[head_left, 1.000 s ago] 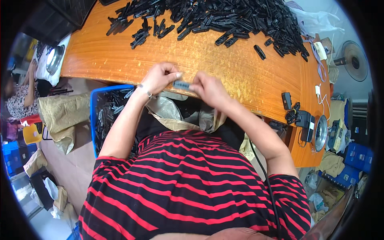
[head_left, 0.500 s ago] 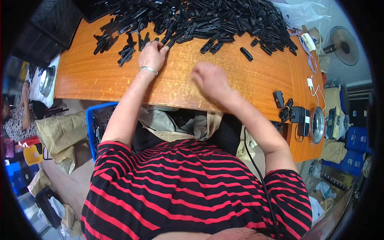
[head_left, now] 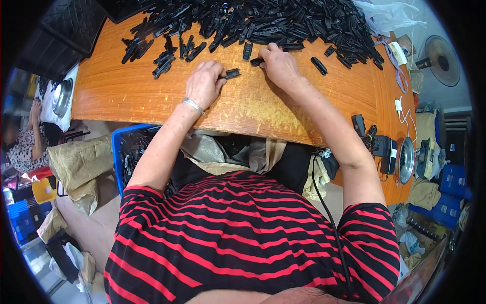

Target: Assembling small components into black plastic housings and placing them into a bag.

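A small black plastic piece lies on the wooden table, long axis across the table, pinched at its left end by the left hand; the right hand sits just right of it, fingertips closed on another black piece. The big heap of black pieces lies just beyond both hands.

Orange-brown wooden table, grain visible, front edge worn pale. Large heap of small black plastic pieces along far side, spreading right. Loose scatter of same pieces at left of heap. Single black piece apart on bare wood at right. One black piece near middle, another just beyond. Right end: white cable with plug, black adapters, round metal dish. Clear plastic bag at far right corner.
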Demonstrator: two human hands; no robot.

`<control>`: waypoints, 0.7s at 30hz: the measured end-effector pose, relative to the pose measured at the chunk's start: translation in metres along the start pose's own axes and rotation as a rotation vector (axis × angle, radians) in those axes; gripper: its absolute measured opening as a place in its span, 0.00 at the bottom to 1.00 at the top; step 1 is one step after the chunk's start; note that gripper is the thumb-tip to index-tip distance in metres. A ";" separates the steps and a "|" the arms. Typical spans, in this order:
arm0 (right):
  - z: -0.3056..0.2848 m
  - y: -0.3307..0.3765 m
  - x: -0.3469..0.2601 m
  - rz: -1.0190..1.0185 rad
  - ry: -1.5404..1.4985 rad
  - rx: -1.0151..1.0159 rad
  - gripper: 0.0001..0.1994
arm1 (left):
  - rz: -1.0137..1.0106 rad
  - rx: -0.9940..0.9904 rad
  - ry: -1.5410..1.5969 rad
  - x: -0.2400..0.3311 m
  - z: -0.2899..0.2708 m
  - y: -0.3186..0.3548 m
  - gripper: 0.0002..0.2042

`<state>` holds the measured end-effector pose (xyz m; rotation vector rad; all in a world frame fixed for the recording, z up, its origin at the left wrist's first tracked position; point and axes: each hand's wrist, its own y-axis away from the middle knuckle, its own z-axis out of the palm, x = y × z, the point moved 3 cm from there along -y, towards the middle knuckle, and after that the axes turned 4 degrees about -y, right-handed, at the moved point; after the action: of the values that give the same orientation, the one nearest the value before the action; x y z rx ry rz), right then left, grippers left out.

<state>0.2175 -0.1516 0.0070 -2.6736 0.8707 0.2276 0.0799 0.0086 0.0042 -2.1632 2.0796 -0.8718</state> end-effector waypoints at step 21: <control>0.011 0.038 -0.068 -0.121 -0.234 -0.128 0.10 | -0.106 0.143 -0.001 -0.028 -0.015 -0.004 0.08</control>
<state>0.1398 -0.1394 0.0039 -2.7321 0.6398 0.5717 0.0793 0.0404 0.0078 -2.2142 1.8540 -0.9950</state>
